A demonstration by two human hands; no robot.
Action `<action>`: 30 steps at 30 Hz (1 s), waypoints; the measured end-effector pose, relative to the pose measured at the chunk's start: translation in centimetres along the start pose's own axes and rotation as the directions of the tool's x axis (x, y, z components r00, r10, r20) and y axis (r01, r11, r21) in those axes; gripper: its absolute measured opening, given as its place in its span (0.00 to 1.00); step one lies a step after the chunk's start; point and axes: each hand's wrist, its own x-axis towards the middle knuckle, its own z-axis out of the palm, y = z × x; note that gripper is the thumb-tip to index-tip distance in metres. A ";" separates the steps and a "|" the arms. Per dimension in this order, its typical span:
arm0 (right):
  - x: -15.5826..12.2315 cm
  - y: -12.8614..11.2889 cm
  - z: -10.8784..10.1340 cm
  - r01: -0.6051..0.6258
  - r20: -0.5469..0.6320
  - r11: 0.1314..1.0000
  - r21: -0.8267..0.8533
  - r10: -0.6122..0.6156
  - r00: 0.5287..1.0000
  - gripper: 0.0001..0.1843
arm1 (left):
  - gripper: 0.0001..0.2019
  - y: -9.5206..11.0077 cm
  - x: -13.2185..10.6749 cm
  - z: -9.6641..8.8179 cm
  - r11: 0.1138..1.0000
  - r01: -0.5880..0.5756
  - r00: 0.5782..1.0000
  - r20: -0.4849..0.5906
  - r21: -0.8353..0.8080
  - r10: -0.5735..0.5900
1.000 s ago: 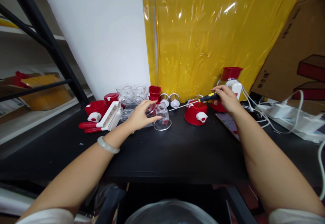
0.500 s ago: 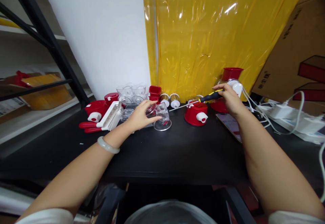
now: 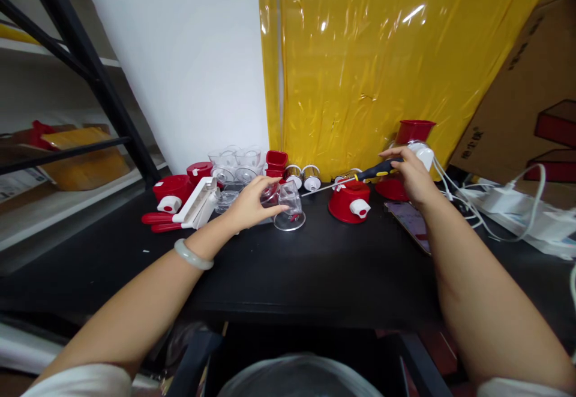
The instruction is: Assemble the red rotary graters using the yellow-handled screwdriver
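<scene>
The left hand [image 3: 248,206] is reaching in from the left and curving in a wide C around the left side of a clear plastic cup with a flared round rim [image 3: 290,196]. Its thumb and forefinger are standing well apart, the thumb tip resting against the cup; how firmly they are gripping I cannot tell. The cup is sitting rim down near the middle of the black tabletop [image 3: 315,274]. A pale, smooth bangle [image 3: 193,255] is circling the left wrist.

The right hand [image 3: 411,176] is holding a screwdriver with a black-and-yellow handle and a long metal shaft [image 3: 377,171], its fingers closing around the handle. The shaft is pointing left, passing over a red plastic base with a white knob [image 3: 348,204], and its tip is ending just beside the cup; whether they are touching I cannot tell.

A dark-edged phone [image 3: 411,224] is lying below the right hand. Beyond the cup, two metal drums with white ends [image 3: 311,178] are standing beside a red plastic hopper [image 3: 276,160]. Farther left, stacked clear plastic cups [image 3: 236,158] are standing behind white plastic handles with red grips [image 3: 198,205].
</scene>
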 end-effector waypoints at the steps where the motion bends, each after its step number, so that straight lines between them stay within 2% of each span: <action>1: -0.1 -0.1 0.1 -0.004 -0.005 1.000 -0.005 0.004 1.000 0.09 | 0.30 0.0 0.0 0.0 1.000 0.001 1.000 0.001 0.000 -0.001; 4: -0.4 -0.6 0.4 -0.011 -0.019 0.999 -0.043 0.010 1.000 0.09 | 0.30 -0.1 0.0 0.0 1.000 0.001 1.000 0.001 -0.005 -0.001; 10: -0.9 -1.4 0.9 -0.012 -0.029 0.995 -0.099 0.009 1.000 0.14 | 0.30 0.0 0.0 0.0 1.000 -0.002 1.000 -0.005 -0.005 0.002; 15: -0.5 -0.8 0.8 -0.011 -0.067 0.999 -0.046 0.008 0.998 0.10 | 0.30 0.0 0.0 0.0 1.000 -0.002 1.000 -0.007 0.000 0.002; 22: 0.0 0.1 0.8 -0.087 -0.059 0.995 0.041 0.090 0.994 0.08 | 0.30 -0.1 -0.1 0.0 1.000 -0.002 1.000 -0.005 0.003 0.002; 30: -0.3 0.5 1.2 -0.158 -0.031 0.987 -0.031 0.157 0.987 0.13 | 0.30 0.0 0.0 0.0 1.000 -0.001 1.000 -0.009 -0.002 0.001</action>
